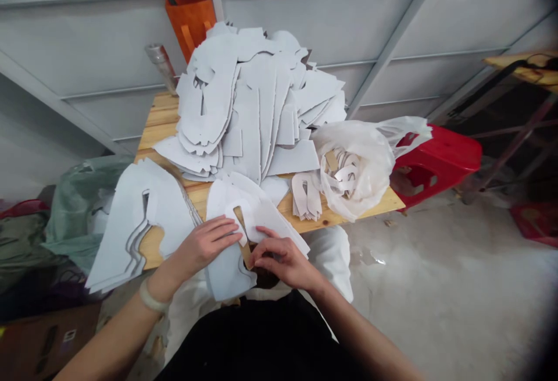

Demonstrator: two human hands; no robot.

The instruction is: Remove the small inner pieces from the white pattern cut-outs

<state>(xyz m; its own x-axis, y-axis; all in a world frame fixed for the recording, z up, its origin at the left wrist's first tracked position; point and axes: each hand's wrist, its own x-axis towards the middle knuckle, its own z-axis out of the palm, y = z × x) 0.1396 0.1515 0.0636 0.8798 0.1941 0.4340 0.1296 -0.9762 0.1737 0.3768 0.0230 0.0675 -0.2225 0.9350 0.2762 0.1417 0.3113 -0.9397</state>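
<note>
In front of me at the table's near edge lies a white cut-out sheet (279,218) with a curved outline and a slot in its middle. My left hand (213,241) rests flat on it, fingers stretched out left of the slot. A small white piece sits around the slot. My right hand (281,259) has its thumb and fingertips pinched on a narrow tan strip (246,255) just below the slot. To the left, a stack of similar white cut-outs (168,209) overhangs the table edge. Small slotted pieces (306,195) lie in a pile to the right.
A large heap of white cut-outs (248,107) covers the back of the wooden table (159,114). A plastic bag (370,166) of small pieces sits right, beside a red stool (444,157). An orange bag (192,17) and a clear bottle (160,64) stand behind.
</note>
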